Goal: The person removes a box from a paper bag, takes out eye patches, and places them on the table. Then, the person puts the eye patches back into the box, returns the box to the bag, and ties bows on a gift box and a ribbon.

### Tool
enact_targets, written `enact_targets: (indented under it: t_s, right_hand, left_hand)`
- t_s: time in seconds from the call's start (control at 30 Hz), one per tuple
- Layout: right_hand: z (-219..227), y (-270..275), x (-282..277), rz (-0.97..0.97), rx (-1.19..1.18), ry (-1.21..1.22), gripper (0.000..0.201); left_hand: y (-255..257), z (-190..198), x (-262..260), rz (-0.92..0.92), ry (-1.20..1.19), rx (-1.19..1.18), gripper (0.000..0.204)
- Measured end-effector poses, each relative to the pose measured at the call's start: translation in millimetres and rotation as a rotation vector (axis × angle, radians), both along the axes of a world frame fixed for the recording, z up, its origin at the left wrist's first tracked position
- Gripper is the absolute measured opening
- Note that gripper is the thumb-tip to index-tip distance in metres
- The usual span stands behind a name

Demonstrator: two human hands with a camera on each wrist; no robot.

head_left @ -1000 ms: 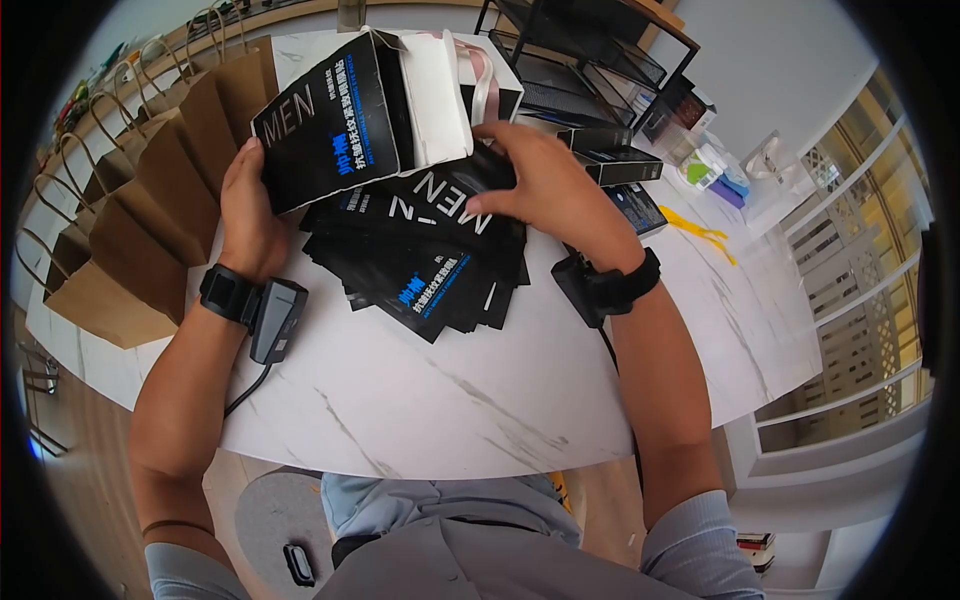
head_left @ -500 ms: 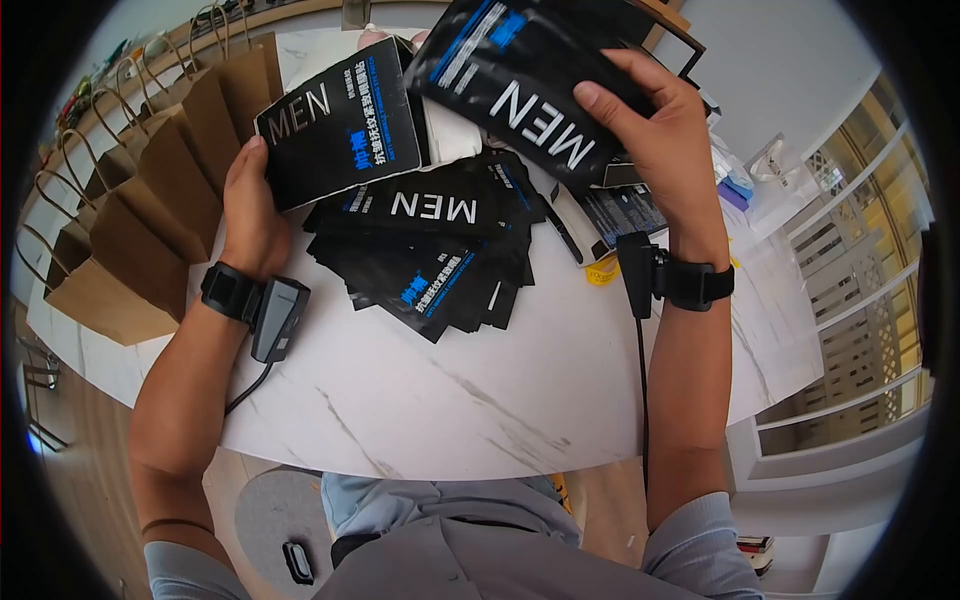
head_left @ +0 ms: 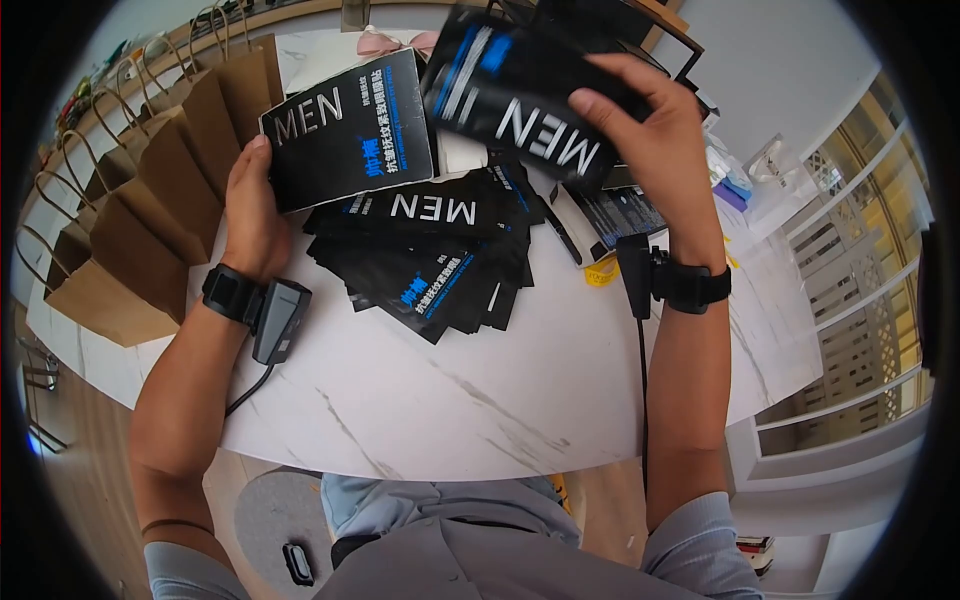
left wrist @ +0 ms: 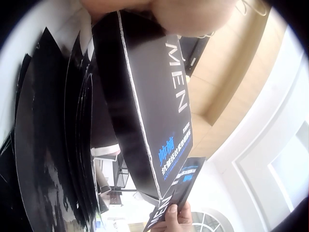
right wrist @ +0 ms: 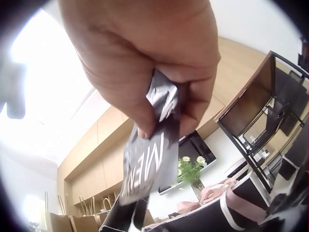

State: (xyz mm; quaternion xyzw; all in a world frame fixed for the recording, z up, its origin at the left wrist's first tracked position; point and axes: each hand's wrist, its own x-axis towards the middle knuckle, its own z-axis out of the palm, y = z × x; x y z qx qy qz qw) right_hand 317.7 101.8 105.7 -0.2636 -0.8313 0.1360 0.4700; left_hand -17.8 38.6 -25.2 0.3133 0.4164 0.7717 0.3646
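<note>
My left hand (head_left: 252,205) grips the left end of a black printed box (head_left: 350,135) marked MEN, held tilted above the table. Its white open flap shows at the right end, partly hidden. With thumb and fingers my right hand (head_left: 665,130) pinches a glossy black sachet (head_left: 525,115), also marked MEN, slightly blurred near the box's open end. The right wrist view shows this sachet (right wrist: 149,164) hanging edge-on from the fingers. Below both hands a fanned pile of similar black sachets (head_left: 430,265) lies on the white marbled table (head_left: 450,400).
Brown paper bags (head_left: 150,215) with twisted handles stand in a row at the left. Behind the box is a pink ribbon bow (head_left: 385,43). At the right lie another black box (head_left: 615,215) and a yellow strip (head_left: 602,272). A black rack (right wrist: 256,111) stands farther back.
My right hand lifted a sachet off the pile and raised it to the upper right, then tipped it slightly. The left hand has turned the box so its flap shows less.
</note>
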Motion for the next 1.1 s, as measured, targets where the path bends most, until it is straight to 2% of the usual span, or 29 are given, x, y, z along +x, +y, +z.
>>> enact_targets:
  t_s: [0.1,0.27,0.37,0.47,0.5,0.57,0.6,0.63,0.7,0.73,0.77,0.83,0.87,0.9,0.97,1.03,1.1]
  right_hand:
    - [-2,-3,-2,0.143,-0.172,-0.158,0.025]
    - [-7,1,0,0.093,-0.234,-0.236,0.025]
    - [-10,-1,-6,0.079,-0.163,-0.243,0.027]
    - [-13,0,-12,-0.132,0.059,-0.264,0.037]
    - [-11,0,-11,-0.128,0.059,-0.266,0.037]
    - [-4,0,-6,-0.11,-0.338,-0.129,0.038]
    - [2,-3,-2,-0.04,-0.488,-0.183,0.031]
    - [1,-4,-2,-0.041,-0.487,-0.183,0.031]
    - [-5,-7,-7,0.321,-0.562,-0.064,0.02]
    - [-5,-11,-12,0.407,-0.558,-0.043,0.019]
    - [-8,-13,-19,0.407,-0.56,-0.042,0.019]
    - [-14,-16,-30,0.534,-0.495,-0.084,0.029]
    - [-18,-14,-33,0.464,-0.39,-0.184,0.028]
    - [-19,-16,-37,0.465,-0.389,-0.184,0.028]
    - [-20,-26,-44,0.302,-0.285,-0.256,0.023]
    - [-20,-28,-44,0.288,-0.283,-0.226,0.019]
    - [-14,-24,-39,0.125,-0.236,-0.303,0.015]
  left_hand:
    - [-1,1,3,-0.017,-0.018,0.016,0.03]
    - [-3,2,5,-0.057,0.12,0.024,0.031]
    - [-1,0,5,-0.038,0.121,0.022,0.031]
    - [-7,6,9,-0.058,0.092,0.013,0.031]
    - [-8,7,10,-0.054,0.09,0.012,0.031]
    - [-8,8,11,-0.032,0.059,-0.007,0.031]
    - [-7,7,10,-0.032,0.058,-0.005,0.031]
    - [-5,4,8,-0.044,0.049,0.001,0.031]
    - [-3,3,8,-0.061,0.04,0.004,0.031]
    - [-4,3,8,-0.057,0.039,0.003,0.031]
    - [-4,3,8,-0.051,0.037,0.002,0.031]
    - [-5,4,8,-0.061,0.055,0.003,0.031]
    - [-5,4,8,-0.07,0.072,0.005,0.031]
    - [-4,4,8,-0.069,0.072,0.006,0.031]
    - [-4,2,6,-0.126,0.088,0.039,0.032]
    - [-5,4,9,-0.098,0.079,0.027,0.032]
    - [-4,3,7,-0.067,0.068,0.015,0.032]
